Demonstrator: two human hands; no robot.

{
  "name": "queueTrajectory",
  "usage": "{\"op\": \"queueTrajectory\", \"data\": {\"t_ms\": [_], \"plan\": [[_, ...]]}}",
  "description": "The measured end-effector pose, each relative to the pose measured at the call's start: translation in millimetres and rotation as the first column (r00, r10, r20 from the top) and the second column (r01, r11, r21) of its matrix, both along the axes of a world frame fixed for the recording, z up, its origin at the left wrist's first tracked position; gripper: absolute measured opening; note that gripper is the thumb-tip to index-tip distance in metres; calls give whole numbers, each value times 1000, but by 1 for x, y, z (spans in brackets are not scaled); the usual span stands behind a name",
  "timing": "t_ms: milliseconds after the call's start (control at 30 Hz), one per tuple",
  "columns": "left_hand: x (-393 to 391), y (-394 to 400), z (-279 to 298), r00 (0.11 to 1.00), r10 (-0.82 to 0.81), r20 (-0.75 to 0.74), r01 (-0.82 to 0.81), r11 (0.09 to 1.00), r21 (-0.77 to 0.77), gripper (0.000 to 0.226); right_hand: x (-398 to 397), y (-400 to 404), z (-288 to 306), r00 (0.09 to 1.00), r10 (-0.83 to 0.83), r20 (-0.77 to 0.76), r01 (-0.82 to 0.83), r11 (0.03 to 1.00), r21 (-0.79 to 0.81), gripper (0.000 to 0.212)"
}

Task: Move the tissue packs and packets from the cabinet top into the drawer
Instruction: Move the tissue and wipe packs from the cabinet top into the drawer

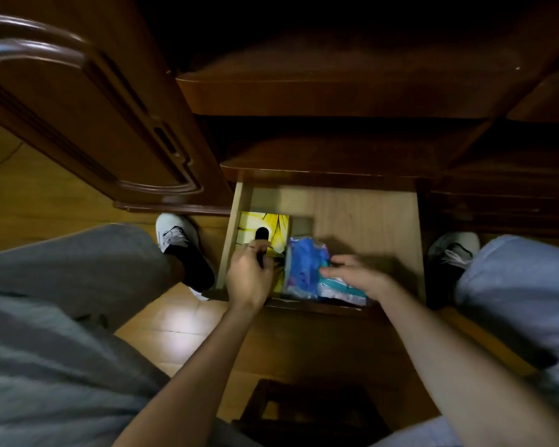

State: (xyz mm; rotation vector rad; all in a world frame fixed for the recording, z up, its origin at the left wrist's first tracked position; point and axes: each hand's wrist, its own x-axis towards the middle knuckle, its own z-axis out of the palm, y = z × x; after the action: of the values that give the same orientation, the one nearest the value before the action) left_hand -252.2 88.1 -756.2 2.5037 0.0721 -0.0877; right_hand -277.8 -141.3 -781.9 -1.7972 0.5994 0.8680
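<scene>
I am at the putting-away step, both hands down in the open drawer (368,214). My left hand (249,279) rests at the near edge of the yellow tissue box (265,227), which lies flat in the drawer's left side; its fingers (255,250) look curled against the box, though blur keeps me from telling whether they grip it or only nudge it. My right hand (359,275) lies on the blue and white packets (307,269), fingers fairly straight and pressing them down just beside the box, against the drawer's front wall.

The right half of the drawer is bare wood, so there is room. The cabinet top (336,88) above looks dark and I cannot tell what is left on it. Next, I judge, I should settle these flat, let go, and reach up to check the top for more.
</scene>
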Motion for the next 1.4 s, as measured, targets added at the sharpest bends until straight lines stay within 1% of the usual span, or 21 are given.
{"op": "queueTrajectory", "data": {"t_ms": [67,133,167,233,300,367,467,500,533,633,667,733,800,833,900,1000,1100,1167,1267,1333,1400], "plan": [[-1,-1,-3,980,-197,36,193,976,96,32,7,6,-10,998,61,28,-58,994,-92,35],[1,-6,-8,903,-428,48,407,885,228,37,12,12,-19,997,52,48,-47,994,-98,19],[3,-11,-10,841,-541,9,513,803,303,44,14,15,-22,997,40,66,-34,995,-89,14],[12,-27,-14,693,-695,-189,691,567,448,66,17,18,-27,994,39,105,-29,995,-95,7],[22,-43,-19,586,-697,-412,778,344,525,86,18,16,-30,993,82,87,-71,989,-128,7],[31,-58,-24,543,-646,-537,797,195,571,94,16,7,-32,994,106,26,-102,987,-121,27],[37,-76,-33,502,-623,-600,780,27,625,75,10,-14,-32,1000,12,-3,-12,993,-115,61],[37,-80,-37,487,-619,-616,773,-24,634,69,10,-21,-32,998,-49,25,52,992,-116,62],[35,-82,-40,475,-609,-635,769,-63,636,66,10,-27,-31,992,-104,78,114,984,-137,55],[30,-85,-48,475,-582,-659,777,-73,625,71,9,-41,-24,944,-112,312,205,936,-286,30],[29,-84,-49,480,-582,-656,777,-65,626,74,8,-42,-22,929,-60,365,187,927,-325,27],[30,-85,-48,489,-587,-645,774,-48,631,79,4,-42,-18,903,185,387,36,867,-497,36],[31,-86,-47,505,-592,-628,777,-6,629,81,-2,-39,-20,858,401,320,-100,744,-661,51],[31,-86,-46,509,-600,-617,770,-3,638,83,-4,-39,-22,853,441,280,-150,719,-678,56],[32,-83,-44,502,-617,-606,755,-30,655,92,-8,-40,-26,857,485,174,-279,721,-634,59],[29,-77,-43,484,-628,-609,755,-51,653,104,-10,-38,-33,799,602,-6,-467,614,-636,62],[28,-77,-40,477,-644,-599,735,-82,674,104,-4,-32,-33,819,567,-92,-485,599,-637,76],[30,-79,-36,476,-652,-591,725,-89,683,108,-1,-31,-34,804,578,-138,-510,553,-658,74],[34,-79,-25,500,-663,-557,748,8,663,116,-3,-33,-36,794,578,-188,-533,513,-673,69],[34,-78,-20,505,-677,-536,755,45,654,120,-2,-37,-36,804,569,-173,-524,542,-657,70],[32,-78,-18,484,-696,-530,772,54,634,119,-1,-41,-35,820,552,-151,-506,578,-640,69]]}}
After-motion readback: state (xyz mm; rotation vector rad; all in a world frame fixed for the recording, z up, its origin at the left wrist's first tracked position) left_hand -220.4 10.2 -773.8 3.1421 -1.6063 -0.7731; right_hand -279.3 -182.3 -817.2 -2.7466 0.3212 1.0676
